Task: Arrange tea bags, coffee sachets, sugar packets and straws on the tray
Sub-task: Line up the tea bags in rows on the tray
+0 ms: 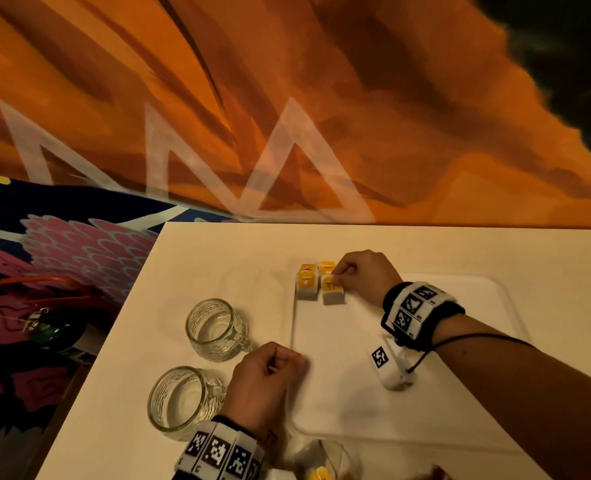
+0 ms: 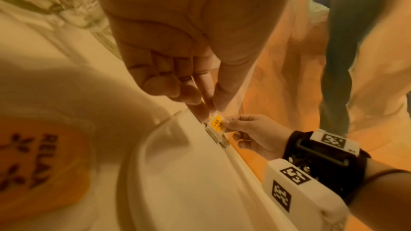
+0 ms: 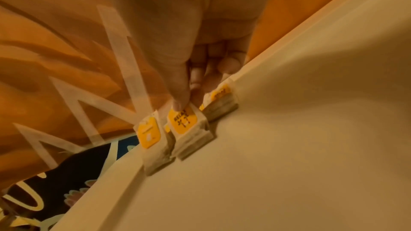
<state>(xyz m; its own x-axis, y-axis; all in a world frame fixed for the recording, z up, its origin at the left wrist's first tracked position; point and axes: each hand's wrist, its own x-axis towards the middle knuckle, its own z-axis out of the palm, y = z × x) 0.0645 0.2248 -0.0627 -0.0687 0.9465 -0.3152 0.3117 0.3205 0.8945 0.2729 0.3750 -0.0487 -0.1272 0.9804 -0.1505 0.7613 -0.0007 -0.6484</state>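
mugs: two clear glass mugs, lower left of the head view, one above the other, both on the white table just left of the tray

left hand: left hand sits at the tray's left edge, fingers curled in; can't tell if it's got anything

tray: white tray, centre to right

tea bags: four yellow-label tea bags in a two-by-two block, tray's upper left corner

right hand: right hand pinches the top of the front right bag, thumb and fingertip
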